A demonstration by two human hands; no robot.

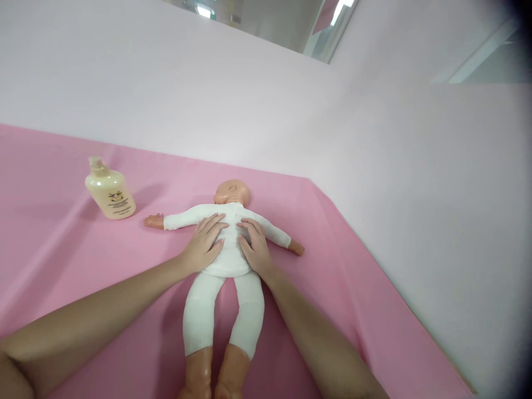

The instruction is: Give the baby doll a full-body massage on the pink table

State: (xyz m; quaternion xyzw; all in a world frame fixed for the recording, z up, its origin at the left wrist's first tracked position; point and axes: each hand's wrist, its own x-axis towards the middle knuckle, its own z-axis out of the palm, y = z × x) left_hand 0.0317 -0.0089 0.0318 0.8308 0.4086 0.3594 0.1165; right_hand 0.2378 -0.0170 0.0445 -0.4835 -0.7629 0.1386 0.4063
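Pink-covered bench [62, 266]: left hand [204, 244] and right hand [254, 247] flat, unclenched on face-down doll's back [230, 249]; lotion bottle [110, 191] far left, untouched.

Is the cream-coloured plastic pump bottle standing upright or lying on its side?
Upright. The cream-coloured plastic pump bottle stands on its base on the pink sheet, pump head on top and label facing the camera, apart from the doll in white clothes.

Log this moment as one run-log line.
left hand: flat on white-clothed plastic baby doll | right hand: flat on doll | doll: lying on pink sheet | cream pump bottle: untouched
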